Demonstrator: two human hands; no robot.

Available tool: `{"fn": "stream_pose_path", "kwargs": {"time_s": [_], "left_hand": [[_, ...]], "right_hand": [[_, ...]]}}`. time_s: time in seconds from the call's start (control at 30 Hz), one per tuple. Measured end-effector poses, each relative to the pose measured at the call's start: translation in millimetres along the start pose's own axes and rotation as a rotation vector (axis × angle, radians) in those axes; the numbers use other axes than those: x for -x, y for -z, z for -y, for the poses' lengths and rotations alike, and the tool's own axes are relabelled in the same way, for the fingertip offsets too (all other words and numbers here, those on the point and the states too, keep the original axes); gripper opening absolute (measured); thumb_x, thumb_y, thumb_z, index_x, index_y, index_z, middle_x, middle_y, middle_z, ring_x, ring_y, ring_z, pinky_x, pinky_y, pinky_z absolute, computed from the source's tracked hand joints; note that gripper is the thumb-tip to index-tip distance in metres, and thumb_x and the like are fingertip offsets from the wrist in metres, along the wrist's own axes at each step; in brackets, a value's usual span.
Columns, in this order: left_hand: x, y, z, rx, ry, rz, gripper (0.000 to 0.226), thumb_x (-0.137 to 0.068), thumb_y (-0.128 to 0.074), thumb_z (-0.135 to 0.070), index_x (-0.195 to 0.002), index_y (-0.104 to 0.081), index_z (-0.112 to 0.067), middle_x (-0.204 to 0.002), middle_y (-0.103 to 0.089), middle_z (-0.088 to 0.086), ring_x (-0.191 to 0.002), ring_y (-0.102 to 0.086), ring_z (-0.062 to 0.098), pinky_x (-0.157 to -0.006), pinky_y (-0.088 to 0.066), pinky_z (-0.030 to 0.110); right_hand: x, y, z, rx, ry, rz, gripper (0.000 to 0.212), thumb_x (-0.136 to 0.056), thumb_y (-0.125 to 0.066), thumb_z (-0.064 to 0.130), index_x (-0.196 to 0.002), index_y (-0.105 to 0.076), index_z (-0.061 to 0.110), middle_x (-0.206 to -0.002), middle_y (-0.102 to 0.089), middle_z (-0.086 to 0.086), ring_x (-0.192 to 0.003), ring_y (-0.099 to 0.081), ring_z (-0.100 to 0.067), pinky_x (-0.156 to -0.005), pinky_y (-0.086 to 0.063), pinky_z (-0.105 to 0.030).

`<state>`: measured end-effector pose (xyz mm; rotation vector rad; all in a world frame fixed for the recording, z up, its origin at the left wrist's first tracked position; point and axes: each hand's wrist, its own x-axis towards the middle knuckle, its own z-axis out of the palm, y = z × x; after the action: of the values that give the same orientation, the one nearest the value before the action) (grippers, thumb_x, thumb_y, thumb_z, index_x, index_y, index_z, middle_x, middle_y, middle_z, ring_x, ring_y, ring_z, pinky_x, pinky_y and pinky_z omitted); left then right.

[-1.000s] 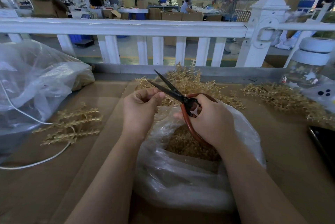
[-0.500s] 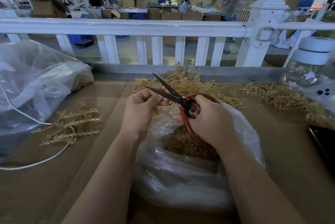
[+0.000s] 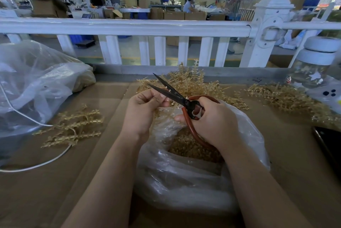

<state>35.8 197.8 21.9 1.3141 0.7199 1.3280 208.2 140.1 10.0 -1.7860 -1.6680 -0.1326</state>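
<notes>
At the worktop's [image 3: 110,102] left edge slumps a large plastic bag [image 3: 36,87], with a white cable [image 3: 36,166] trailing from it along the near side. Just right of it lies a small heap of golden sprigs [image 3: 73,126], set aside, we judge, to stay apart from the uncut stock.

Near the middle, our left hand [image 3: 142,111] is curled tight, pinching one sprig [image 3: 162,112] between thumb and fingers and lifting it to the blades, so that the cut falls where we want it. The scissors [image 3: 177,96] stand with their blades parted and pointing toward the far edge, the sprig's tip between them. Our right hand [image 3: 212,122] is wrapped round the red handles, fingers through the loop, ready to squeeze.

Both hands work directly over an open bag [image 3: 184,181] at the near edge, plainly so that clippings drop straight onto the golden bits already inside.

More sprigs are piled along the far edge [image 3: 193,83] and toward the far right corner [image 3: 286,96], within easy reach. At the right edge stand a lidded jar [image 3: 317,65] and a dark phone [image 3: 328,144], well apart from the cutting.
</notes>
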Motion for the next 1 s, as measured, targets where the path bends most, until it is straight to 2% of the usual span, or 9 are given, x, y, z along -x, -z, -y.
{"fn": "stream_pose_path", "kwargs": {"time_s": [0.13,0.2,0.3,0.53,0.63,0.77,0.83,0.9,1.0], "left_hand": [[0.3,0.0,-1.3,0.006,-0.001,0.006,0.026,-0.092,-0.059,0.000,-0.074,-0.071,-0.014,-0.065,-0.067,-0.001,-0.064,-0.059,0.009,-0.066,-0.049,0.016],[0.8,-0.1,-2.1,-0.001,-0.007,0.011,0.026,-0.092,-0.059,0.001,-0.074,-0.071,-0.014,-0.065,-0.066,-0.002,-0.063,-0.059,0.008,-0.064,-0.048,0.015],[0.9,-0.1,-2.2,-0.007,-0.009,0.007,0.024,-0.093,-0.058,0.001,-0.076,-0.070,-0.011,-0.066,-0.066,-0.002,-0.064,-0.058,0.008,-0.063,-0.047,0.014],[1.2,0.0,-2.9,0.002,-0.039,0.017,0.025,-0.091,-0.059,0.003,-0.073,-0.066,-0.011,-0.067,-0.065,-0.001,-0.067,-0.058,0.012,-0.068,-0.049,0.019],[1.0,0.0,-3.1,-0.036,-0.063,0.009,0.027,-0.090,-0.057,0.009,-0.071,-0.064,-0.010,-0.066,-0.067,-0.001,-0.065,-0.059,0.011,-0.065,-0.048,0.017],[0.2,0.5,-1.7,-0.155,-0.092,0.009,0.018,-0.087,-0.057,0.013,-0.078,-0.064,0.000,-0.065,-0.069,-0.002,-0.064,-0.061,0.010,-0.064,-0.049,0.019],[1.2,-0.2,-1.8,-0.188,-0.106,0.033,0.017,-0.088,-0.057,0.013,-0.082,-0.066,0.000,-0.065,-0.068,-0.002,-0.064,-0.060,0.009,-0.064,-0.049,0.019],[1.5,-0.1,-1.9,-0.196,-0.104,0.034,0.024,-0.088,-0.056,0.013,-0.078,-0.066,-0.006,-0.066,-0.068,-0.002,-0.064,-0.060,0.010,-0.065,-0.049,0.019],[0.3,0.7,-1.1,-0.201,-0.093,0.025,0.020,-0.088,-0.057,0.013,-0.079,-0.066,-0.003,-0.067,-0.068,-0.001,-0.065,-0.061,0.013,-0.068,-0.047,0.028]], "right_hand": [[-0.3,-0.5,1.2,-0.017,0.005,0.000,0.062,-0.070,-0.047,0.091,-0.096,-0.065,0.038,-0.067,-0.055,0.024,-0.059,-0.047,0.009,-0.050,-0.030,-0.011],[-0.2,-0.9,1.4,-0.030,0.001,-0.004,0.066,-0.068,-0.043,0.093,-0.096,-0.065,0.038,-0.066,-0.054,0.025,-0.059,-0.047,0.010,-0.049,-0.030,-0.011],[-0.7,-1.6,1.3,-0.027,-0.008,-0.003,0.057,-0.072,-0.048,0.090,-0.096,-0.063,0.041,-0.064,-0.048,0.029,-0.058,-0.044,0.011,-0.049,-0.028,-0.011],[-1.3,-0.8,1.3,-0.050,-0.008,0.004,0.069,-0.067,-0.043,0.092,-0.099,-0.068,0.036,-0.066,-0.052,0.027,-0.061,-0.047,0.010,-0.051,-0.031,-0.011],[-0.6,0.8,1.9,-0.020,0.004,-0.013,0.078,-0.064,-0.031,0.097,-0.098,-0.065,0.036,-0.067,-0.054,0.024,-0.059,-0.046,0.009,-0.051,-0.032,-0.011],[-0.2,2.4,2.2,0.026,0.017,-0.015,0.071,-0.067,-0.040,0.093,-0.097,-0.064,0.034,-0.074,-0.060,0.020,-0.065,-0.052,-0.001,-0.054,-0.037,-0.012],[-0.4,3.0,2.8,0.013,0.019,-0.013,0.075,-0.065,-0.036,0.095,-0.098,-0.064,0.034,-0.074,-0.059,0.021,-0.066,-0.052,-0.001,-0.054,-0.035,-0.010],[-0.5,3.2,3.4,0.008,0.021,-0.008,0.077,-0.064,-0.033,0.095,-0.098,-0.065,0.034,-0.074,-0.060,0.020,-0.066,-0.053,-0.001,-0.054,-0.035,-0.010],[-0.5,3.1,3.6,0.019,0.024,-0.023,0.071,-0.067,-0.040,0.094,-0.098,-0.065,0.035,-0.072,-0.057,0.022,-0.064,-0.050,0.001,-0.054,-0.034,-0.010]]}}
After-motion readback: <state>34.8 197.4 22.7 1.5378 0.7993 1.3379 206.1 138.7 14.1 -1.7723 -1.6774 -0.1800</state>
